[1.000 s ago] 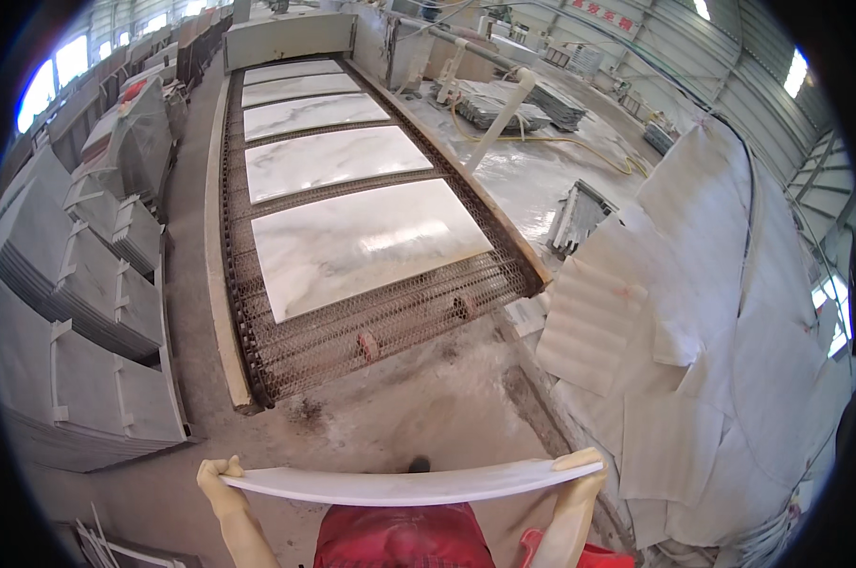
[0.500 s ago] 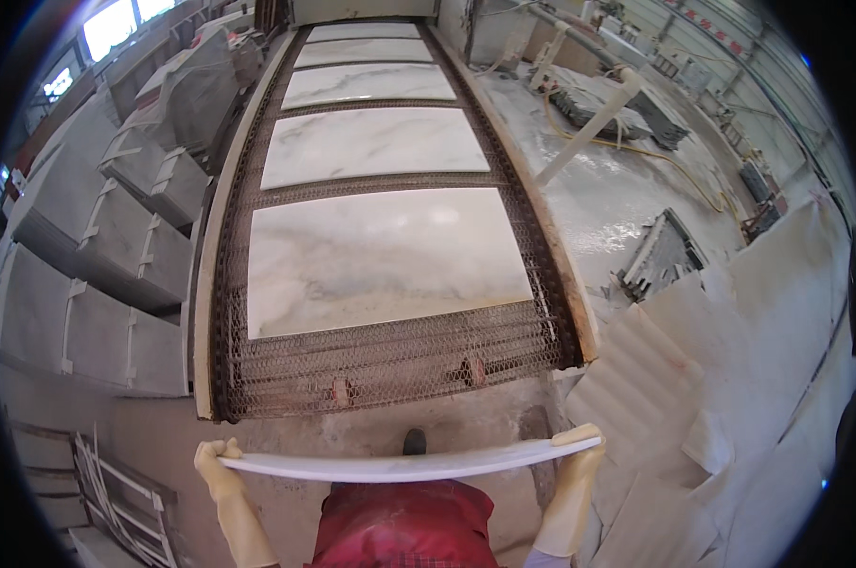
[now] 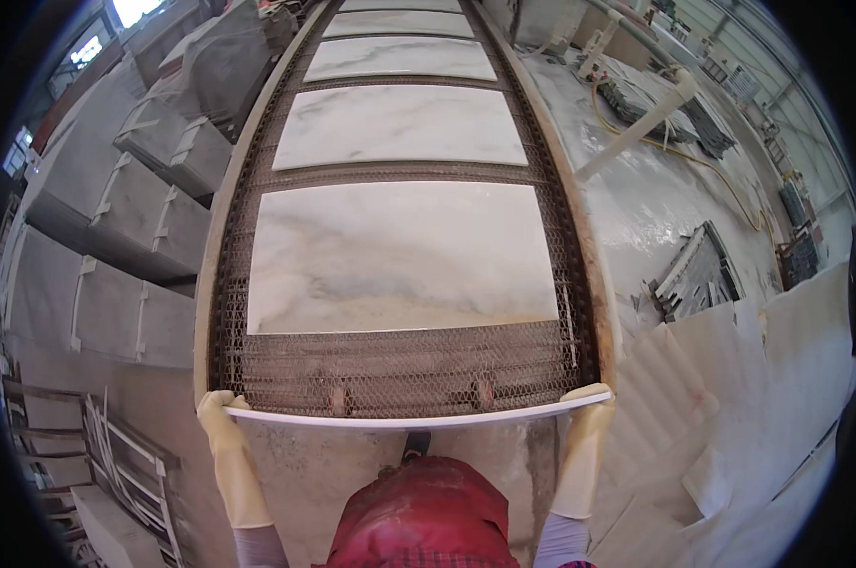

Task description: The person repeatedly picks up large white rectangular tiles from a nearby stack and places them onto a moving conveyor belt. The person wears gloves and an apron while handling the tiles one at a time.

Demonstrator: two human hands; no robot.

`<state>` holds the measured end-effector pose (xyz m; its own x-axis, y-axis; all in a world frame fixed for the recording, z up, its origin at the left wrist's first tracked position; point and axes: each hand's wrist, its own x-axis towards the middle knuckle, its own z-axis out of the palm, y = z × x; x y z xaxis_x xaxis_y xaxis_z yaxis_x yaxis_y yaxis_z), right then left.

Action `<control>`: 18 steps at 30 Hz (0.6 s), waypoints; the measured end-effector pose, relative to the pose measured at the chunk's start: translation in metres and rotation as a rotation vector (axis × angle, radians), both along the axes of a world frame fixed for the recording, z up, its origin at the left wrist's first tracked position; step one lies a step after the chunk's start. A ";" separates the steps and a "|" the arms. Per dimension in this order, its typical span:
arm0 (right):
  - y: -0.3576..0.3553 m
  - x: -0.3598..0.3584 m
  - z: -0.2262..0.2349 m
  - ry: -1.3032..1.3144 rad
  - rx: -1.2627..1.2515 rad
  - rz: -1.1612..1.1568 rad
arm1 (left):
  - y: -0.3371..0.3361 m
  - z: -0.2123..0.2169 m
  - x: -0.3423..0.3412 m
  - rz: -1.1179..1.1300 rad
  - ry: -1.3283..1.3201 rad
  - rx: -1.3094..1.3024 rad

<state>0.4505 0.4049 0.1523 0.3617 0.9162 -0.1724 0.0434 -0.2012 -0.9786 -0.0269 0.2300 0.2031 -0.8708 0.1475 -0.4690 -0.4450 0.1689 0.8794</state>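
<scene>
Left fingers (image 3: 222, 398), right fingers (image 3: 587, 391) gripping ends of white panel (image 3: 404, 422); mesh conveyor (image 3: 409, 362) bearing marbled slabs (image 3: 404, 256).

Grey slab stacks (image 3: 115, 303) left; yellow hose (image 3: 703, 159), pale pipe (image 3: 648, 120) right

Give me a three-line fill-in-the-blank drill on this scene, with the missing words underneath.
1. The left hand and right hand, both wearing ____, grip the white slab near its ends.
2. The apron over the person's front is coloured ____.
3. Stacked grey slabs stand to the ____ of the mesh conveyor.

Missing words: gloves; red; left.
</scene>
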 end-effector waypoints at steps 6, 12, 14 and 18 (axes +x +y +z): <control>0.036 -0.027 0.009 -0.118 -0.151 -0.081 | 0.030 -0.012 -0.021 -0.074 0.047 -0.161; 0.059 -0.037 0.001 0.074 -0.055 0.143 | 0.051 -0.017 -0.034 -0.137 0.093 -0.395; 0.060 -0.042 0.005 0.132 -0.029 0.218 | 0.053 -0.031 -0.039 -0.132 0.116 -0.357; 0.055 -0.061 0.020 0.126 -0.021 0.300 | 0.056 -0.029 -0.041 -0.156 0.119 -0.253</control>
<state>0.3900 0.4603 0.1722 0.0503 0.9745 -0.2185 -0.0178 -0.2179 -0.9758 -0.0676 0.2860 0.1740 -0.8976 0.1752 -0.4044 -0.2936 0.4467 0.8452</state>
